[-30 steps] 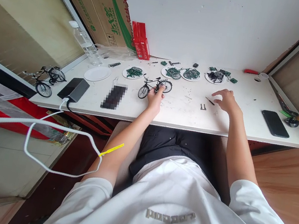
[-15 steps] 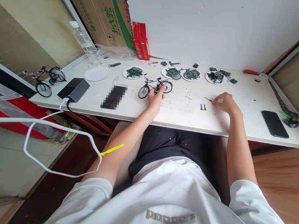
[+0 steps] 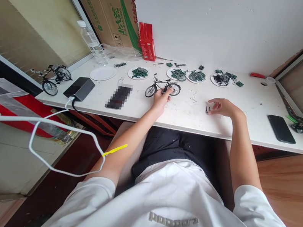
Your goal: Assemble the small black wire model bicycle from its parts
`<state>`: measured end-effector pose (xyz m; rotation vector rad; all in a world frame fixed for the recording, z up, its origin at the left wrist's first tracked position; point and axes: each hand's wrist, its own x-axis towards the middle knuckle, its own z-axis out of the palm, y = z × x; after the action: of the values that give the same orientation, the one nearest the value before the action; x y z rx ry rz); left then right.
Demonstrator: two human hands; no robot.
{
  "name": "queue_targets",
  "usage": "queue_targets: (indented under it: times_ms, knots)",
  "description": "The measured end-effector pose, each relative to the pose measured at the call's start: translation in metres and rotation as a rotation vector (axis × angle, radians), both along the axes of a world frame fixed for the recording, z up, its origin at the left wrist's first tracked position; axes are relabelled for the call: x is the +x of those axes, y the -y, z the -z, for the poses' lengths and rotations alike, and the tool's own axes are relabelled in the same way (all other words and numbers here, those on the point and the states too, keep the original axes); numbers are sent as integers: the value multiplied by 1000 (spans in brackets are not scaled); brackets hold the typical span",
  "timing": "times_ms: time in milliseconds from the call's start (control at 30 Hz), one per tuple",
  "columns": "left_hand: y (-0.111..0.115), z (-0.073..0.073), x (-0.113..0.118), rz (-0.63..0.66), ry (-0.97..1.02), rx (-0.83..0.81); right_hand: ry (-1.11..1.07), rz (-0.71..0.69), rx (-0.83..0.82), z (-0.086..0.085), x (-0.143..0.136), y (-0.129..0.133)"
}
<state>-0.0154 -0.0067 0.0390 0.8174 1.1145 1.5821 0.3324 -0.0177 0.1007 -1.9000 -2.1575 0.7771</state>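
My left hand grips a small black model bicycle by its lower frame near the rear wheel, holding it upright over the white table. To the right, my right hand is low over the tabletop, with its thumb and forefinger apart. Small dark parts lie at these fingertips, partly hidden by them. Thin pins lie between the two hands.
Plates of green bicycle parts and a plate of black parts stand behind my hands. Another model bicycle, a grey box and an empty plate are at left; a phone is at right.
My right hand has moved slightly left and down to the small dark parts, its fingers now spread. The thin dark piece it pinched no longer shows. My left hand still holds the bicycle.
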Motion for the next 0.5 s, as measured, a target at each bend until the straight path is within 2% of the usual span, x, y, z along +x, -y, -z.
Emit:
queue_targets:
  times_ms: [267,367,500]
  knots:
    - [-11,0,-13,3,16,45,-10,-2,-7,1,-7,1]
    - [-18,-8,-28,-38,34,67,-24,10,-7,0,-8,3]
    - [-24,-30,-57,-145,48,115,-33,3,0,0,-7,3]
